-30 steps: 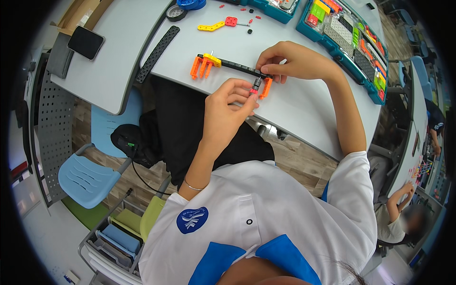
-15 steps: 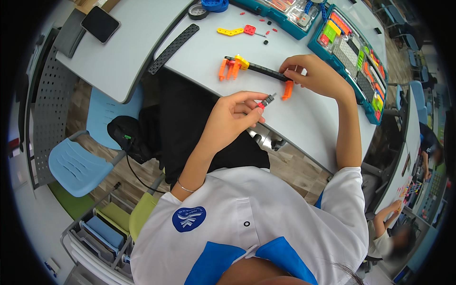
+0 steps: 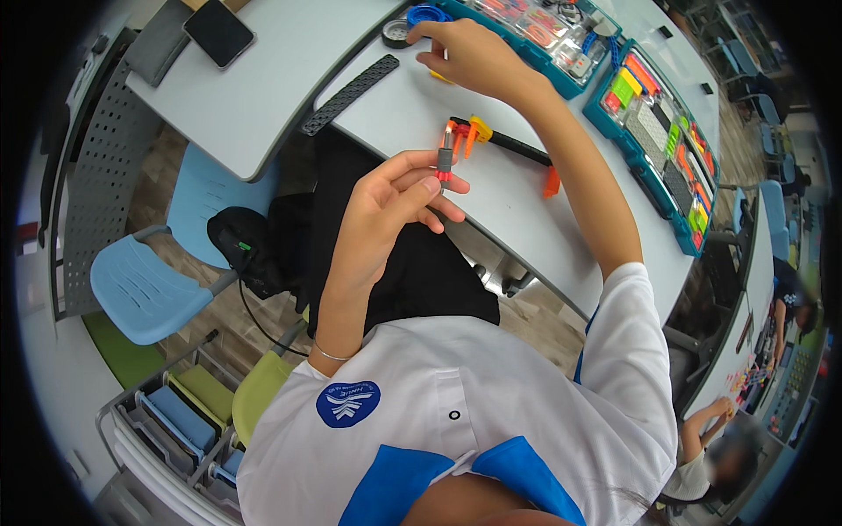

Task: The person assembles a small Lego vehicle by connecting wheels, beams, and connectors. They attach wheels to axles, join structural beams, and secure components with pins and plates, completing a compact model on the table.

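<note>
My left hand (image 3: 390, 206) pinches a small axle (image 3: 445, 158) with dark grey and red collars, held upright above the table's near edge. At the far left of the table, my right hand (image 3: 469, 57) reaches out with fingers apart, its index fingertip at the rim of a black wheel (image 3: 394, 35). Whether it touches the wheel I cannot tell. Blue rings (image 3: 427, 13) sit just beyond. Between my arms lies a black beam assembly (image 3: 517, 146) with orange and yellow pieces. My right hand mostly hides a yellow piece (image 3: 440, 76).
A long black perforated strip (image 3: 351, 94) lies along the table's left edge. Teal cases (image 3: 605, 114) of colourful building parts line the far and right sides. A phone (image 3: 219, 33) rests on the adjoining table. Blue chairs (image 3: 149, 289) stand at left; people sit farther right.
My right hand has left the beam assembly and moved far left to the black wheel. My left hand has shifted slightly left, turning the axle more upright.
</note>
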Motion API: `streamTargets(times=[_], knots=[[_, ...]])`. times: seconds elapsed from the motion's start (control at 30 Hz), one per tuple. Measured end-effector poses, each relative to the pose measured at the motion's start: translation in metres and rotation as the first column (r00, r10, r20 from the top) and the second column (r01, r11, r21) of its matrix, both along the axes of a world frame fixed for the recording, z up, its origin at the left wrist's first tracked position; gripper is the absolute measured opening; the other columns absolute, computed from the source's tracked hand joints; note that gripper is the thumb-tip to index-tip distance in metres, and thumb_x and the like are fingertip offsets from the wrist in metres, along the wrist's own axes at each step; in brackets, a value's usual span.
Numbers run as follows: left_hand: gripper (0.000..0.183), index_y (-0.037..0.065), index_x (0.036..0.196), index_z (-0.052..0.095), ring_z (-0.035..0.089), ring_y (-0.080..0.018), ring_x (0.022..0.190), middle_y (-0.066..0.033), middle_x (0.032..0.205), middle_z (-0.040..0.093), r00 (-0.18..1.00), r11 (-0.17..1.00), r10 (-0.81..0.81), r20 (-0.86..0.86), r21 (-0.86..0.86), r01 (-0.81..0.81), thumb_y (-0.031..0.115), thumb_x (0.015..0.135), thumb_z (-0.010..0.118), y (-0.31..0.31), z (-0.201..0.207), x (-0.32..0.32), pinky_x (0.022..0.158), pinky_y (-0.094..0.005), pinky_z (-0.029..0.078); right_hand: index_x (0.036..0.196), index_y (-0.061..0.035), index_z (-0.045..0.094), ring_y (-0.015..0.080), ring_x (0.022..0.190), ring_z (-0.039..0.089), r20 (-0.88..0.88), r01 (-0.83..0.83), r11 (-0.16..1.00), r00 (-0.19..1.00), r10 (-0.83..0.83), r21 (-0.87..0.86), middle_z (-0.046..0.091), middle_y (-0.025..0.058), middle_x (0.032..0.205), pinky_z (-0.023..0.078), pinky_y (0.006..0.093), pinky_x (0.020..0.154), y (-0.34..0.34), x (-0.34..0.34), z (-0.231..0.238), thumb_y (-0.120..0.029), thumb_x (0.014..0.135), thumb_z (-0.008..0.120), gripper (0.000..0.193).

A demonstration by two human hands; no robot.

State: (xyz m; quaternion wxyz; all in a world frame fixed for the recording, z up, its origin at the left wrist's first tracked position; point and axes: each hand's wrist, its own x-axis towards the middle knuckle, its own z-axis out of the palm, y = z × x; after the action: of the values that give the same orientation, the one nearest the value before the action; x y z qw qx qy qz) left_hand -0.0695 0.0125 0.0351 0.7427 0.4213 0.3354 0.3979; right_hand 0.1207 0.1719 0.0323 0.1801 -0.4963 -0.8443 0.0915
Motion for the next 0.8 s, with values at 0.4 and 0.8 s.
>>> streamTargets(times=[0.4,0.8], knots=[[0.035,-0.007,0.127,0.057,0.066,-0.0137,0.078,-0.0174,0.107,0.068,0.997,0.999,0.051,-0.059,0.019,-0.050,0.016,0.101,0.053,0.006,-0.008,-0.003,0.060,-0.0219,0.050,0.104,-0.0083,0.066,0.0182,0.067,0.061,-0.065,-0.082,0.991,0.995,0.075,-0.107,0.064,0.0059,0.073,0.048,0.0331,0.063,0.006,0.012,-0.016,-0.023,0.090,0.068,0.020],[0.039,-0.006,0.130,0.057,0.052,-0.0055,0.058,-0.0089,0.090,0.065,0.998,0.996,0.055,0.040,0.072,-0.057,0.022,0.105,0.053,-0.003,-0.008,0.014,0.050,-0.0187,0.042,0.110,-0.0083,0.066,0.0068,0.088,0.052,-0.691,-0.404,0.699,0.700,-0.179,-0.590,0.060,-0.0020,0.099,0.043,0.0233,0.070,-0.056,0.063,0.024,-0.030,0.095,0.066,0.026]])
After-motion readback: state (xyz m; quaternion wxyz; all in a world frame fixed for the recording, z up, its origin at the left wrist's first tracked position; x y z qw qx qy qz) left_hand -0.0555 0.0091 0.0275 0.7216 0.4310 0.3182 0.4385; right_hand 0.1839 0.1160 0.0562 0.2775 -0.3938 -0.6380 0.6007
